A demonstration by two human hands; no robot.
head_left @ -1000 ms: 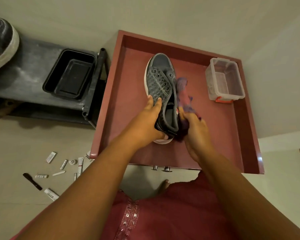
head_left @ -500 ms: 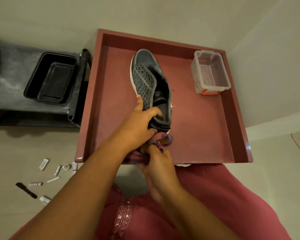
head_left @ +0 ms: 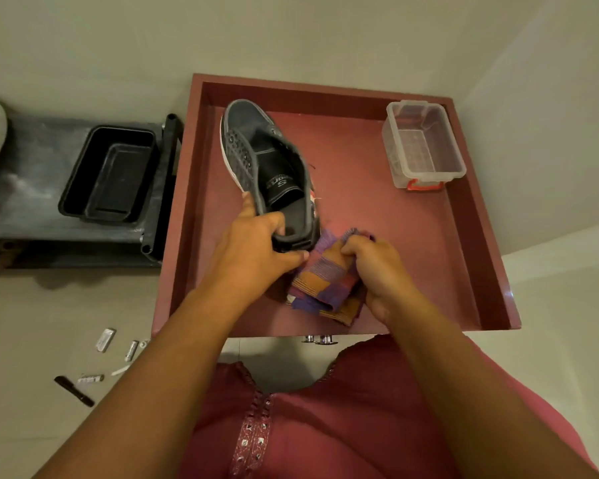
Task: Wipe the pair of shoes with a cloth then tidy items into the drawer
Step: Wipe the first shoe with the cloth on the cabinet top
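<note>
I saw the grey sneaker in the open maroon drawer, its heel gripped by the left hand. The right hand clutched a striped cloth beside it. A clear plastic box sat in the far corner; small tubes lay on the pale floor.

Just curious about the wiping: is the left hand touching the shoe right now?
Touching. The head view shows the left hand gripping the shoe at its heel, fingers curled over the rim.

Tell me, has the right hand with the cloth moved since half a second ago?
Yes. The right hand and cloth have come up from the drawer's near edge to beside the shoe's heel.
</note>
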